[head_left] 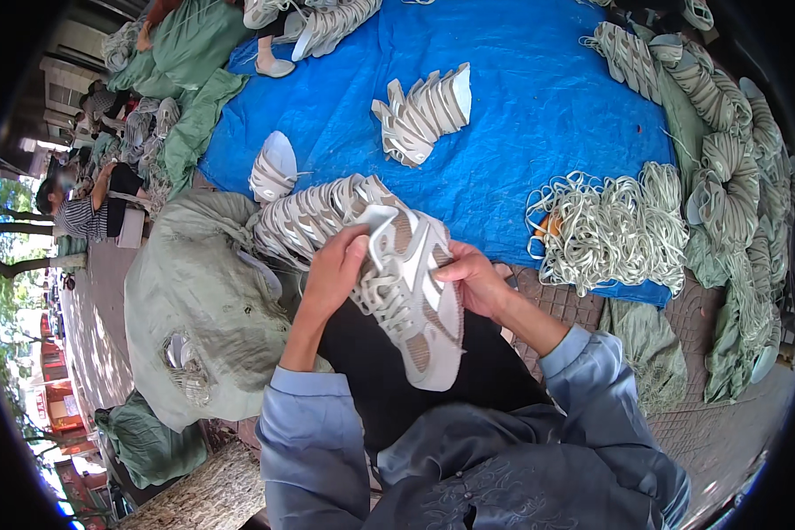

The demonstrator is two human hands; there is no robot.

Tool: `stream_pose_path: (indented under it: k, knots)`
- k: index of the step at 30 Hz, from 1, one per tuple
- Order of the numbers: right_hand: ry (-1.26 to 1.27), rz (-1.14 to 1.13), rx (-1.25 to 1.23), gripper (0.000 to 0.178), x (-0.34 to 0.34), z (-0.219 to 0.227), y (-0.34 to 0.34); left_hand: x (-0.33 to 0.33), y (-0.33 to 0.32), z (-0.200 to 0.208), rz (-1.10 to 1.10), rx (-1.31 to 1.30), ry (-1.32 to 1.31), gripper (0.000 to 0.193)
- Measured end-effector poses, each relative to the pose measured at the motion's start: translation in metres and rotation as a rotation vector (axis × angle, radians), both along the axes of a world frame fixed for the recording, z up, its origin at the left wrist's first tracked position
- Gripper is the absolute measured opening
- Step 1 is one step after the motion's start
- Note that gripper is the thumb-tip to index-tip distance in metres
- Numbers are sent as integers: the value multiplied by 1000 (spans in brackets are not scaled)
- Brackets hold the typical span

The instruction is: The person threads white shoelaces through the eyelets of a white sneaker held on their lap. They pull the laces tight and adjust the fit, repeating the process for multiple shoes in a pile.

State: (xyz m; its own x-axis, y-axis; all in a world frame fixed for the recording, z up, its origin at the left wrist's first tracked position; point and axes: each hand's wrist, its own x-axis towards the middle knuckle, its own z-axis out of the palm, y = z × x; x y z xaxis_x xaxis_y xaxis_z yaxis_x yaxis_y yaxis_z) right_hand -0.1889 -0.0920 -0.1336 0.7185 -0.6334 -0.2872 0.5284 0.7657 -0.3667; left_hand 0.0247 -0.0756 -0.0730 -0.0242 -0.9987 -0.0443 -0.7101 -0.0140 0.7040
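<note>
Over my lap I hold a beige and white shoe upper, its toe pointing down toward me and laces crossing its front. My left hand grips the collar side near the tongue, with the thumb on top. On the other edge, my right hand pinches the side panel between thumb and fingers. Just beyond my left hand lies a nested row of similar shoe uppers. The underside of the held upper is hidden.
A blue tarp covers the ground ahead, bearing another stack of uppers and a heap of white laces. A pale green sack stands at my left. More stacks line the right. Other people sit at the far left.
</note>
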Motion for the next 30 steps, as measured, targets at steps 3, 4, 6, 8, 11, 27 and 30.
stream_pose_path:
  k: [3,4,6,8,11,27,30]
  knots:
    - [-81,-28,-4,53,27,21,5,12,10,2,137,101,457,48]
    - [-92,-22,7,49,37,26,4,15,14,1,228,94,650,51]
    - [-132,18,-88,42,53,35,-5,22,12,1,363,15,602,54]
    - [-204,62,-199,37,61,39,-21,35,7,10,322,-56,539,42]
    - [-162,125,-434,33,44,27,-66,57,-7,26,417,-146,686,30]
    - [869,1704,-1859,20,83,-86,-10,122,-45,8,486,87,986,30]
    - [925,1105,-2133,12,88,-165,46,130,-39,3,415,23,992,31]
